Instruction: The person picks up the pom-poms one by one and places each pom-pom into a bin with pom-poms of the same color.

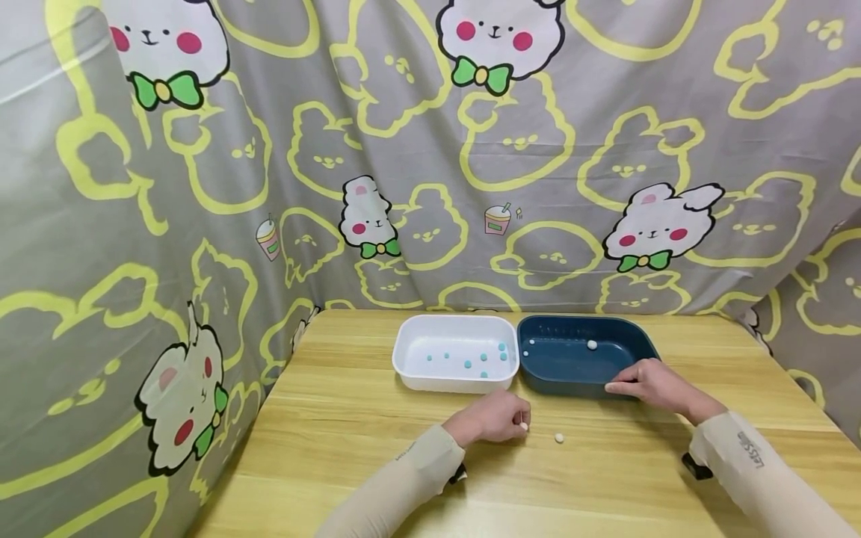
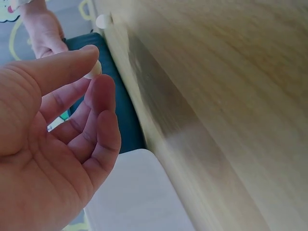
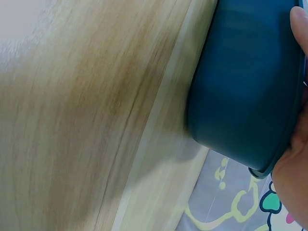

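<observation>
My left hand (image 1: 494,415) pinches a small white ball (image 2: 94,70) between thumb and fingers, in front of the bins and above the table. Another white ball (image 1: 559,438) lies on the wood just to its right. At the near right corner of the dark blue bin (image 1: 568,388), my right hand (image 1: 652,385) holds the rim, its thumb on the near side; the other fingers are mostly hidden. Inside that bin sit a larger white ball (image 1: 592,345) and two smaller ones at the left end. The white bin (image 1: 437,385) beside it contains several small teal balls (image 1: 467,365).
Both bins stand side by side toward the back of the wooden table (image 1: 323,418). A grey curtain (image 1: 417,164) with cartoon figures hangs behind the table and along its left side.
</observation>
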A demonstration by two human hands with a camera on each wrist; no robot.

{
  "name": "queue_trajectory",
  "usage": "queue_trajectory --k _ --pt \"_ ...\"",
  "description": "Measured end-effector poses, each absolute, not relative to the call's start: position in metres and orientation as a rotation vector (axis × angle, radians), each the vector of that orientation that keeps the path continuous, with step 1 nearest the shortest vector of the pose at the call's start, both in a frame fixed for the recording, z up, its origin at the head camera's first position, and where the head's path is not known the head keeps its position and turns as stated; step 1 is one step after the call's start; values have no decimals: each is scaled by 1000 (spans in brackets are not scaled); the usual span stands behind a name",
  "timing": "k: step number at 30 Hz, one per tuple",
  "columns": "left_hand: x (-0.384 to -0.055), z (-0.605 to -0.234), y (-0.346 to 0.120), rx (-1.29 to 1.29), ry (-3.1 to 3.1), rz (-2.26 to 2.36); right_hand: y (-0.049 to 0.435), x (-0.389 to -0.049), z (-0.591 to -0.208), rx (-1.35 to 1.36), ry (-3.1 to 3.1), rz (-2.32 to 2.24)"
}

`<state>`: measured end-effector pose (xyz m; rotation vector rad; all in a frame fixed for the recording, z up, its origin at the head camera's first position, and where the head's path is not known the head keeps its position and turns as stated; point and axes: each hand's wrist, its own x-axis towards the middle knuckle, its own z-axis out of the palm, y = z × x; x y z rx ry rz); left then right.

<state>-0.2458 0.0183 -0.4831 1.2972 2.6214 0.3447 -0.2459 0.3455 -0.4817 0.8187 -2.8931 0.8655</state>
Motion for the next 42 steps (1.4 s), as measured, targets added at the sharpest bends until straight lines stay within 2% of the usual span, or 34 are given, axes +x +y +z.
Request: queue_trajectory --k 42 --pt "-246 -455 33 1230 2654 512 347 -247 -483 841 -2900 874"
